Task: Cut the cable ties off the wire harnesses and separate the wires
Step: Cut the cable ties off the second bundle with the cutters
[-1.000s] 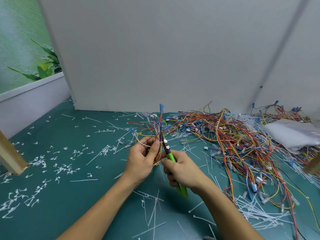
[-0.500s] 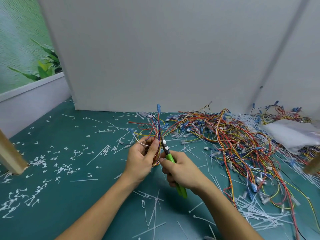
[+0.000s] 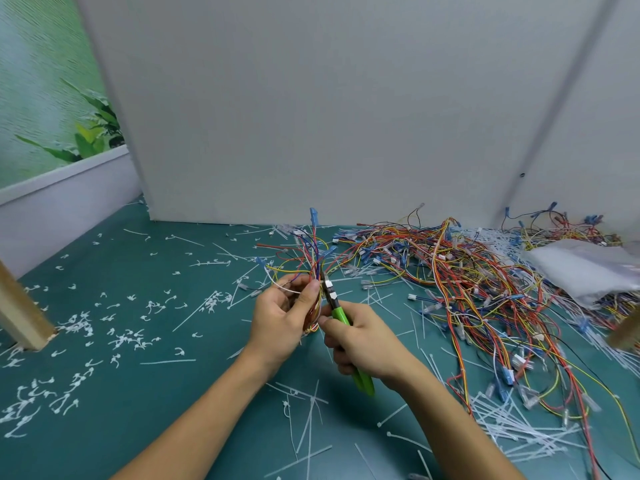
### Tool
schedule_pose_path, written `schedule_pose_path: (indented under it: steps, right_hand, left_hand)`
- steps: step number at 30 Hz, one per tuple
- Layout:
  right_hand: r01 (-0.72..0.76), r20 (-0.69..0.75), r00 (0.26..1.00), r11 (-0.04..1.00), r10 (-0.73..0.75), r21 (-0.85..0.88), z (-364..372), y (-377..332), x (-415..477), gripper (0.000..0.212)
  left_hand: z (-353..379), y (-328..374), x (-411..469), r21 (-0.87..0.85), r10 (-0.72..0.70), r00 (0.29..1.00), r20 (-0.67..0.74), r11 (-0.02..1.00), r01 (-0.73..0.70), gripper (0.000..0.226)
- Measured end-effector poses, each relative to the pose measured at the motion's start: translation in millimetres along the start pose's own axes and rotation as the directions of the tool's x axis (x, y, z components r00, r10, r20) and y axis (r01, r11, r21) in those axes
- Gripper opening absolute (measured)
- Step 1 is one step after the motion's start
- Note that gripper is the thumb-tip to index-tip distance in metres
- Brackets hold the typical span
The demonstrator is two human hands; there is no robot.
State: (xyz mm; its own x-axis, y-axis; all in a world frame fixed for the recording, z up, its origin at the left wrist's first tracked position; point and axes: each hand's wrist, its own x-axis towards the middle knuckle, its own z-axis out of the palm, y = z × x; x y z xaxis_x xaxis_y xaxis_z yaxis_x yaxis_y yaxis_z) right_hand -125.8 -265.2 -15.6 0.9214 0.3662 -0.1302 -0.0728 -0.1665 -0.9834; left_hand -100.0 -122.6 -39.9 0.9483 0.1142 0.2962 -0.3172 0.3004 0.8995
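left hand (image 3: 281, 320) gripping harness (image 3: 311, 268), right hand (image 3: 363, 337) (green cutters (image 3: 341, 315))

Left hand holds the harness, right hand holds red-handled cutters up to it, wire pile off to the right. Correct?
Not quite: the head view shows the cutters have green handles, not red. The left hand holds the harness, the right hand holds the cutters up to it, and the wire pile lies to the right.

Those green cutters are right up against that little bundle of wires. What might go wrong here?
The cutters point into the wire bundle that the left hand grips, so they may nick a wire instead of a tie. The left thumb lies beside the blades and might get pinched.
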Motion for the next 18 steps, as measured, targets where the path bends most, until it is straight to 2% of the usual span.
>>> schedule_pose_path:
  steps: [4, 7, 9, 12, 18]
  right_hand:
    - [0.016, 0.012, 1.000, 1.000, -0.016, -0.016, -0.6, -1.4, -1.2, 0.014]
    - [0.031, 0.015, 0.999, 0.998, -0.030, -0.059, -0.2, -1.2, -1.4, 0.012]
    - [0.038, 0.008, 0.999, 0.996, -0.037, -0.075, 0.4, -0.7, -1.1, 0.013]
    - [0.058, -0.013, 0.998, 0.993, -0.060, -0.101, 0.5, 0.0, -0.6, 0.014]
    - [0.054, -0.033, 0.998, 0.991, -0.059, -0.123, -0.4, 2.7, 1.6, 0.014]
  left_hand:
    - [0.8, 1.5, 0.2, -0.040, -0.003, 1.000, -0.030, 0.999, 0.001, 0.010]
    - [-0.2, 1.8, 1.8, -0.063, -0.009, 0.999, -0.047, 0.998, 0.006, 0.003]
    - [-0.5, 3.3, 1.8, -0.062, 0.003, 0.999, -0.053, 0.998, -0.007, 0.006]
    - [-0.1, 6.4, 1.2, -0.067, 0.013, 0.999, -0.044, 0.998, -0.015, 0.013]
    - [1.0, 7.7, 0.9, -0.075, 0.014, 0.999, -0.030, 0.997, -0.016, 0.011]
